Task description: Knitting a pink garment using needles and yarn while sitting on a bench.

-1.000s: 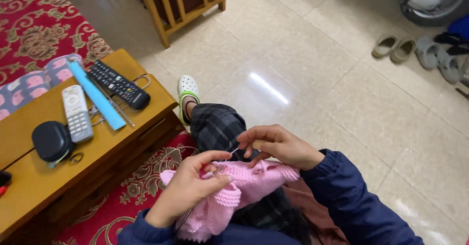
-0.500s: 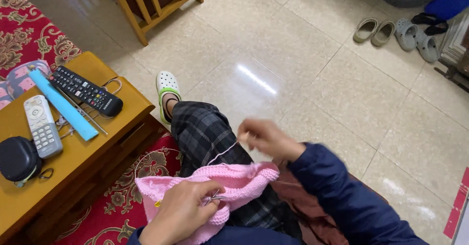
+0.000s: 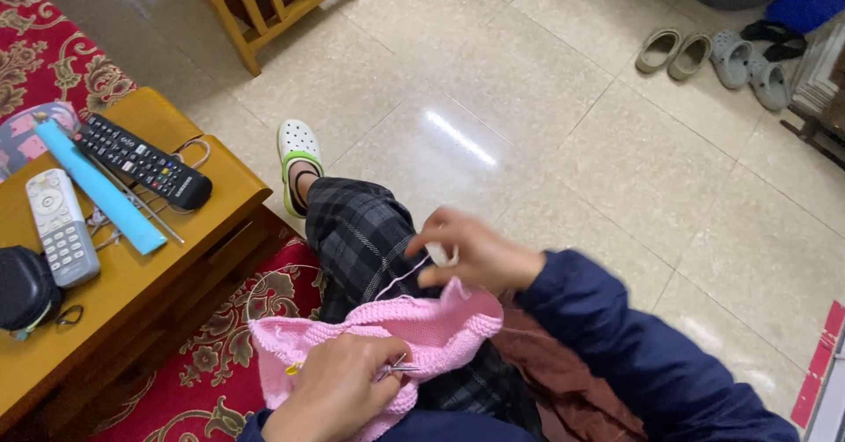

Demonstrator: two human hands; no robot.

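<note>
Two hands work a pink knitted piece (image 3: 414, 332) lying on the lap — soft, light, floppy, probably best held at its edge. Left hand (image 3: 339, 389) pinches needles (image 3: 400, 369); right hand (image 3: 475, 253) pinches white yarn (image 3: 400, 276).

Soft even daylight, white glare streak on glossy floor tiles (image 3: 458, 138), moving right hand (image 3: 475, 253) motion-blurred — edges slightly stretched.
</note>
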